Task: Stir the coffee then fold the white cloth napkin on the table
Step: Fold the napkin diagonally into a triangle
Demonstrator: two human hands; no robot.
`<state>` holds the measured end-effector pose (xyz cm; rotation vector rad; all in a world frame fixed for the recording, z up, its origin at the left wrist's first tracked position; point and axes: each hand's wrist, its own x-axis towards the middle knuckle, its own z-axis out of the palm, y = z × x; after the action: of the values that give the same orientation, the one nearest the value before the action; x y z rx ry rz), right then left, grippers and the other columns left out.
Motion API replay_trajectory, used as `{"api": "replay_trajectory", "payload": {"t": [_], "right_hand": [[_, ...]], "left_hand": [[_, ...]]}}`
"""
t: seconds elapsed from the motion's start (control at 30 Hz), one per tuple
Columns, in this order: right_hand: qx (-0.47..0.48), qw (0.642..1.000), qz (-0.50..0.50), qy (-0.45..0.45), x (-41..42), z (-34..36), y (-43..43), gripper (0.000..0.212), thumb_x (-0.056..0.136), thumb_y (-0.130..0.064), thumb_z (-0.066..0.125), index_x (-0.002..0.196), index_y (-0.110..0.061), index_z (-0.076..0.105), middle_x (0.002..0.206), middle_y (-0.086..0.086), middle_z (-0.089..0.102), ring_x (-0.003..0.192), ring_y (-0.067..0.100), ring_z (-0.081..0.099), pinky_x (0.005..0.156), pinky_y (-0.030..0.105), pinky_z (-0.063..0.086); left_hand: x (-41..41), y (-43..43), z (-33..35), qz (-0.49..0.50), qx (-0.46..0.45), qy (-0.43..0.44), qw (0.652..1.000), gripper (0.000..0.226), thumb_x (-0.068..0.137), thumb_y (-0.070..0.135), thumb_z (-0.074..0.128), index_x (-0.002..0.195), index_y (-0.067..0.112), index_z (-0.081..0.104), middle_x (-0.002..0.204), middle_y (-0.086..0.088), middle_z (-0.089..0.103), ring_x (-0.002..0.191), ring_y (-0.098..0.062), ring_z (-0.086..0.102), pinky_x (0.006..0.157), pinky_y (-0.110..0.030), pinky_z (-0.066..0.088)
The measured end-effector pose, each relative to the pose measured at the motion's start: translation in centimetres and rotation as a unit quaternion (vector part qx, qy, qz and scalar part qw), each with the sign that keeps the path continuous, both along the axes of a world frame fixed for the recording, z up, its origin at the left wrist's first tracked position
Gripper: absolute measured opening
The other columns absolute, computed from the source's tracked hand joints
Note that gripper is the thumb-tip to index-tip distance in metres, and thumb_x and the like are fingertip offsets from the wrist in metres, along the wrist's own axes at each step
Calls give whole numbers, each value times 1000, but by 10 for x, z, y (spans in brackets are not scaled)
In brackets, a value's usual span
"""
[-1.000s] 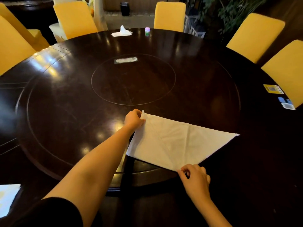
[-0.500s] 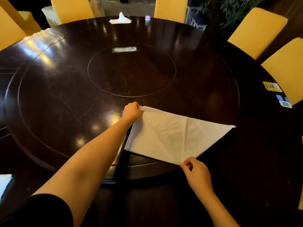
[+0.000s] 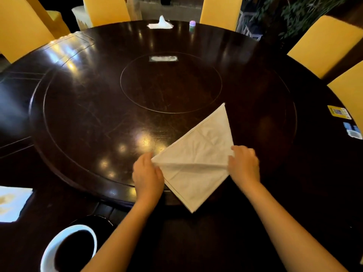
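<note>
The white cloth napkin [image 3: 198,158] lies on the dark round table [image 3: 98,114] as a diamond, one tip pointing far, one tip toward me over the turntable's edge. A raised crease runs across its middle between my hands. My left hand [image 3: 147,176] pinches the napkin's left corner. My right hand [image 3: 244,166] pinches the right corner. A white cup of dark coffee [image 3: 68,250] stands at the bottom left on a dark saucer, partly behind my left forearm. No spoon is visible.
Yellow chairs [image 3: 322,44] ring the table. A tissue holder [image 3: 160,23] and a small purple-capped jar [image 3: 192,25] stand at the far edge. Stickers [image 3: 338,112] lie at the right edge, a pale paper [image 3: 11,203] at the left.
The napkin has turned from a wide triangle pointing right to a diamond. My left hand drew back toward me and my right hand moved up and right, each now holding a side corner. The view dropped, revealing the cup.
</note>
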<state>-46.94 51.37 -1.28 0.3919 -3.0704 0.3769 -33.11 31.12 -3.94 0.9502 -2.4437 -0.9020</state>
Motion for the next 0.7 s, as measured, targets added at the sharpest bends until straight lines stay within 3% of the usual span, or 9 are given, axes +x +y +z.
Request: {"api": "replay_trajectory", "payload": {"t": [0.1, 0.17, 0.2, 0.27, 0.4, 0.47, 0.57, 0.7], "right_hand": [[-6, 979, 189, -71, 48, -18, -41, 53, 96, -30, 16, 144, -9, 24, 154, 13, 23, 142, 26, 18, 116, 35, 8], [52, 951, 293, -89, 77, -39, -60, 73, 82, -44, -8, 147, -14, 6, 158, 5, 2, 145, 19, -4, 114, 34, -10], [71, 945, 305, -92, 84, -50, -62, 77, 78, -48, -10, 148, -16, 3, 158, 2, -2, 143, 16, -12, 112, 34, -15], [77, 950, 291, -83, 81, -65, -57, 74, 80, -53, -7, 147, -20, -4, 156, -4, -10, 138, 12, -21, 111, 34, -21], [85, 971, 212, -69, 56, -66, -24, 71, 78, -58, -7, 140, -24, -16, 148, -8, -20, 136, 9, -22, 112, 36, -15], [95, 981, 153, -68, 43, -66, 0, 73, 81, -59, -4, 144, -23, -10, 153, -6, -14, 139, 11, -17, 114, 39, -9], [111, 988, 71, -85, 25, -58, 30, 67, 93, -54, 15, 147, -18, -1, 158, 0, -3, 144, 18, -7, 117, 44, -3], [88, 995, 19, -41, 40, -50, 15, 65, 95, -47, 22, 146, -9, 10, 157, 9, 10, 145, 23, 4, 117, 45, 0]], "left_hand": [[-6, 11, -15, -151, -84, -31, 985, 44, 90, 17, 41, 133, 9, 45, 140, -15, 46, 133, -32, 37, 111, -49, 28], [-10, 12, -29, -199, -139, -107, 964, 53, 94, 35, 20, 135, 12, 44, 144, -14, 42, 136, -32, 31, 112, -49, 19], [-10, 11, -36, -209, -159, -141, 954, 60, 95, 42, 10, 135, 13, 44, 144, -13, 41, 136, -32, 31, 114, -46, 15], [-7, 8, -45, -214, -188, -178, 942, 71, 95, 48, -4, 136, 13, 43, 144, -11, 42, 135, -30, 33, 115, -39, 7], [-4, 5, -45, -210, -194, -199, 937, 68, 95, 47, -1, 136, 13, 42, 142, -9, 44, 133, -29, 37, 110, -37, 4], [-5, 6, -44, -210, -200, -195, 937, 70, 94, 49, -3, 138, 13, 38, 145, -8, 40, 136, -27, 31, 112, -38, 2], [-5, 6, -46, -219, -198, -183, 938, 81, 85, 55, -18, 144, 16, 22, 152, -3, 20, 140, -22, 8, 114, -40, -3], [-4, 6, -46, -217, -195, -170, 941, 85, 81, 59, -22, 145, 18, 16, 151, 1, 6, 142, -21, 4, 113, -38, -6]]}}
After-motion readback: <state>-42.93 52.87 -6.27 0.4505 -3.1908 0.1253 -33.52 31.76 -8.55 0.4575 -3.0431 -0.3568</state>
